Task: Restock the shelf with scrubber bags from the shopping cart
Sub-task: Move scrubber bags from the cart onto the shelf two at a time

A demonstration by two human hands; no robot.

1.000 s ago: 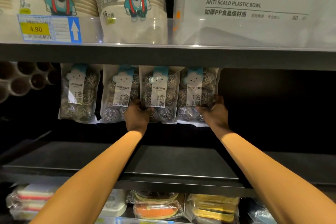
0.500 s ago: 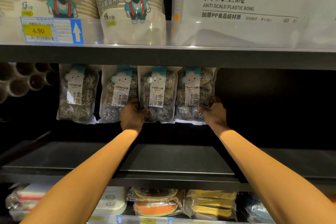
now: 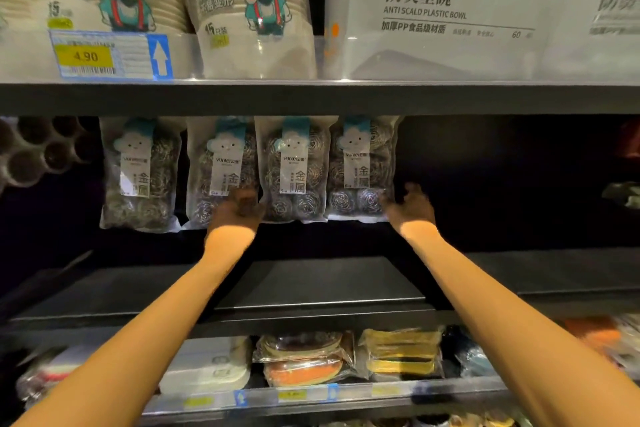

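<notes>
Several clear scrubber bags of steel-wool balls stand in a row at the back of the dark middle shelf [image 3: 311,281]. My left hand [image 3: 237,208] lies in shadow against the lower part of the second bag [image 3: 221,163], beside the third bag [image 3: 296,166], fingers flat and not curled round anything. My right hand [image 3: 412,206] hovers just right of the rightmost bag [image 3: 362,163], fingers spread, holding nothing. A further bag [image 3: 140,177] stands apart at the left. The shopping cart is out of view.
Elephant-print paper cup packs [image 3: 256,10] and plastic bowl packs [image 3: 450,10] fill the shelf above, behind a 4.90 price tag [image 3: 86,55]. Dark tube ends [image 3: 38,152] sit at the left. Sponge packs [image 3: 304,360] lie on the shelf below. The middle shelf right of the bags is dark.
Both hands gripped the lower edges of the two right bags before. My right hand has let go and moved right with fingers spread; my left hand has slid slightly left.
</notes>
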